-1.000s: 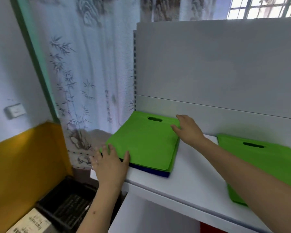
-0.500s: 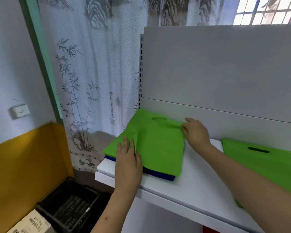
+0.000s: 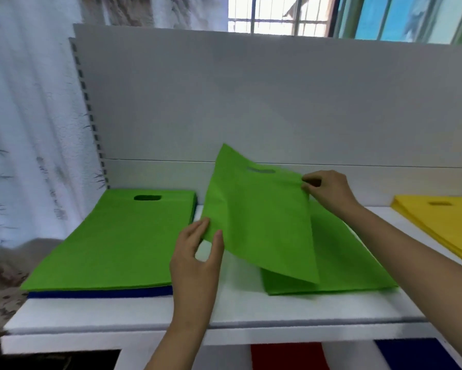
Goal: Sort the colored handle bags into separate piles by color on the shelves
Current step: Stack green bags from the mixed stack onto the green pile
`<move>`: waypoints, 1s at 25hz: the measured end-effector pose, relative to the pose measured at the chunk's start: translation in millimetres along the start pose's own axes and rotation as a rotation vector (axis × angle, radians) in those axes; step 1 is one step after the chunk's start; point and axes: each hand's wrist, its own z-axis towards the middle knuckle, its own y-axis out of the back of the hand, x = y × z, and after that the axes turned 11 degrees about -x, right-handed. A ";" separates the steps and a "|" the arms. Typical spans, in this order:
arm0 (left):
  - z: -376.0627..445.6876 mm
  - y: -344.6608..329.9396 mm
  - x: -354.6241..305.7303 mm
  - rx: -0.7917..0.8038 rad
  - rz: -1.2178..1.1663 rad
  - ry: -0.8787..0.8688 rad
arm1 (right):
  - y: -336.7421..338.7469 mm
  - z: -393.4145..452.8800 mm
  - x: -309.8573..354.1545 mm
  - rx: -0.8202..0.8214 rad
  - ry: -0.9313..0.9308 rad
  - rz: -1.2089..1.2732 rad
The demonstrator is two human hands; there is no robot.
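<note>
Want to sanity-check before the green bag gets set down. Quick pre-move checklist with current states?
1. Lifted bag held at both ends: ok, left hand pinches the near corner, right hand the far edge.
2. Colour matches green pile under it: ok.
3. Bag clear of left stack: ok, apart.
4. Left stack one colour: not ok, blue layer under the green.
5. Bag flat for stacking: not ok, tilted.
6. Yellow pile apart: ok.

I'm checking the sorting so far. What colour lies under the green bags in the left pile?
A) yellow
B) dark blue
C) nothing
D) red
B: a dark blue layer shows along the front edge beneath the green bags of the left pile.
</note>
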 end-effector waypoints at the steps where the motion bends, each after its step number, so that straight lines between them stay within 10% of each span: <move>1: -8.8 -9.4 3.0 0.069 0.025 -0.053 | 7.5 0.2 -21.2 0.016 -0.036 -0.037; 7: -38.6 -44.9 22.9 0.558 0.220 -0.295 | 9.2 -8.1 -103.2 0.164 -0.173 -0.132; 13: -41.0 -43.6 16.8 0.583 0.406 -0.523 | -17.1 -6.2 -104.6 0.206 -0.075 -0.107; 25: -44.3 -60.1 25.8 0.750 0.411 -0.324 | -27.5 -8.0 -106.5 0.344 -0.256 -0.298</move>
